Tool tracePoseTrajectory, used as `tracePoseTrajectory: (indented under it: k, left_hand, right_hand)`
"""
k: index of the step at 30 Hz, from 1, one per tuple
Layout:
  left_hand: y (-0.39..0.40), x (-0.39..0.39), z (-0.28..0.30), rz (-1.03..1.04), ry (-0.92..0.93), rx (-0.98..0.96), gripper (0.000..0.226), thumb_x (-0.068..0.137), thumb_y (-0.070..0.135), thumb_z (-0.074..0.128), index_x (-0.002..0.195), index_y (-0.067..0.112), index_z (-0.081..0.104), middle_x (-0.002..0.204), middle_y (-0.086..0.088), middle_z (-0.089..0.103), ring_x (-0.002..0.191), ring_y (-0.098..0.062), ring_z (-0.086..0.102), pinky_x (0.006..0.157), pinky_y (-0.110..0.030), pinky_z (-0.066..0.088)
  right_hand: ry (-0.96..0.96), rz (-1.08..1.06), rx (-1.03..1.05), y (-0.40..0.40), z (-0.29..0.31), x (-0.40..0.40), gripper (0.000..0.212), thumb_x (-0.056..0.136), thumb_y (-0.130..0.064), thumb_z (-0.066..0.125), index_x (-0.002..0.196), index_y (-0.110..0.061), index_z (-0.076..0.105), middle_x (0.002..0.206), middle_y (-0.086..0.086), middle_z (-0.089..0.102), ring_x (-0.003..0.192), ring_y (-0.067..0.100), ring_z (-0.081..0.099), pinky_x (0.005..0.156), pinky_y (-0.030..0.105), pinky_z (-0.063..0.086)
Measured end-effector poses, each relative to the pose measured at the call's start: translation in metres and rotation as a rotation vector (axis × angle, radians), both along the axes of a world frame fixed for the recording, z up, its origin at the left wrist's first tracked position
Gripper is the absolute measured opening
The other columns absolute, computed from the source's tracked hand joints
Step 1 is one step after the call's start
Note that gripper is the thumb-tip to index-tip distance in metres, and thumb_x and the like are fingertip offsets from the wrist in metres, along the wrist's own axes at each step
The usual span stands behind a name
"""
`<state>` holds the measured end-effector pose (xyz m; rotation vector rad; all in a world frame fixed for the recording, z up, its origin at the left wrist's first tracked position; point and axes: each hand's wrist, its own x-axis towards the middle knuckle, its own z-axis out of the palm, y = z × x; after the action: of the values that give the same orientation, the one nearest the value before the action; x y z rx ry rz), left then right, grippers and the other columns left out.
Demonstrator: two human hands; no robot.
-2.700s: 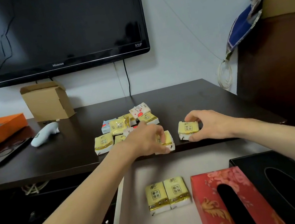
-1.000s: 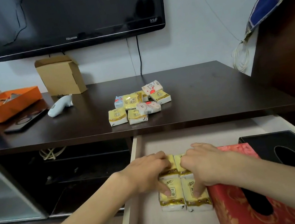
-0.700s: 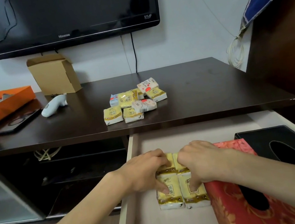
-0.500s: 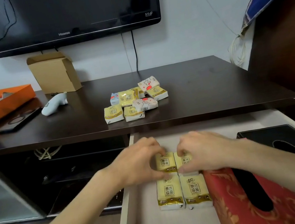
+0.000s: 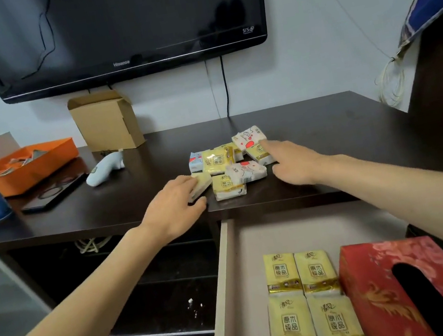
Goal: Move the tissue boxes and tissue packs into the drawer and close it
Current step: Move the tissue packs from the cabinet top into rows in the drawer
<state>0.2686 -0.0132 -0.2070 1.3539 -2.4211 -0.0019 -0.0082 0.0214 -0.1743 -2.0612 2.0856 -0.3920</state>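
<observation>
1. The open drawer held four yellow tissue packs in a two-by-two block, touching the red tissue box on their right. A dark box edge showed beyond the red one, mostly hidden by the right forearm.
2. The remaining packs, yellow and white-with-red, lay in a loose, partly overlapping cluster on the dark tabletop above the drawer.
3. The left hand was closing round the nearest yellow pack, thumb at its front edge and fingers over the top; the pack looked tilted, so lift-off may have begun, but a firm grip was not certain.
4. The right hand was spread, grasping nothing, forefinger reaching to a yellow pack at the cluster's right.
5. Judgement: the packs looked light, soft and squashable, with slick film wrappers. A pinch across the short sides should hold better than pressing on the faces; overlapping neighbours might drag along.
6. Judgement: the red tissue box looked stiff.
</observation>
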Motion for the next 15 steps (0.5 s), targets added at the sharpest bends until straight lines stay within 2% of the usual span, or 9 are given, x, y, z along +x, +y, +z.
tracePoseTrajectory:
  k: [2, 5, 7, 9, 12, 15]
  left_hand:
    - [0.001, 0.003, 0.004, -0.023, -0.019, -0.021, 0.054, 0.094, 0.041, 0.057, 0.141, 0.016, 0.055, 0.145, 0.001, 0.052, 0.127, -0.019, 0.049, 0.098, -0.033, 0.042]
    - [0.001, 0.007, 0.015, -0.038, -0.062, 0.009, 0.051, 0.088, 0.039, 0.064, 0.133, 0.014, 0.064, 0.143, -0.001, 0.053, 0.127, -0.019, 0.048, 0.101, -0.032, 0.042]
    - [-0.001, 0.007, 0.025, -0.034, -0.113, 0.071, 0.05, 0.085, 0.04, 0.069, 0.128, 0.014, 0.068, 0.141, -0.002, 0.056, 0.125, -0.021, 0.051, 0.1, -0.033, 0.044]
    - [-0.002, 0.007, 0.034, -0.009, -0.136, 0.161, 0.054, 0.08, 0.044, 0.073, 0.125, 0.016, 0.068, 0.131, -0.001, 0.062, 0.114, -0.019, 0.058, 0.092, -0.033, 0.049]
    - [-0.002, 0.001, 0.041, 0.018, -0.135, 0.235, 0.054, 0.077, 0.043, 0.079, 0.123, 0.018, 0.067, 0.12, 0.001, 0.06, 0.1, -0.017, 0.057, 0.08, -0.032, 0.048]
    - [-0.002, -0.005, 0.043, 0.014, -0.196, 0.224, 0.048, 0.077, 0.035, 0.081, 0.12, 0.019, 0.065, 0.122, 0.0, 0.054, 0.104, -0.018, 0.053, 0.083, -0.032, 0.045]
  right_hand:
    - [0.125, 0.021, 0.016, -0.007, -0.005, -0.004, 0.056, 0.093, -0.007, 0.045, 0.149, -0.012, 0.039, 0.152, 0.012, 0.045, 0.136, 0.033, 0.044, 0.102, 0.044, 0.045]
    - [0.315, 0.06, -0.088, -0.007, -0.007, -0.013, 0.035, 0.095, -0.013, 0.047, 0.128, -0.01, 0.056, 0.135, 0.009, 0.052, 0.123, 0.03, 0.047, 0.091, 0.042, 0.046]
    - [0.341, 0.086, -0.15, 0.0, -0.008, -0.02, 0.028, 0.094, -0.018, 0.05, 0.119, -0.014, 0.063, 0.12, 0.006, 0.053, 0.115, 0.028, 0.049, 0.085, 0.042, 0.048]
    - [0.303, 0.097, -0.208, 0.009, -0.008, -0.028, 0.018, 0.092, -0.024, 0.055, 0.105, -0.02, 0.066, 0.106, 0.001, 0.052, 0.106, 0.024, 0.05, 0.079, 0.041, 0.048]
    - [0.179, 0.096, -0.245, 0.019, -0.006, -0.036, 0.017, 0.089, -0.038, 0.069, 0.1, -0.026, 0.068, 0.111, -0.003, 0.055, 0.109, 0.019, 0.047, 0.08, 0.039, 0.046]
    - [0.088, 0.126, -0.184, 0.019, -0.005, -0.037, 0.02, 0.085, -0.039, 0.076, 0.092, -0.028, 0.061, 0.13, 0.0, 0.054, 0.126, 0.022, 0.044, 0.097, 0.039, 0.043]
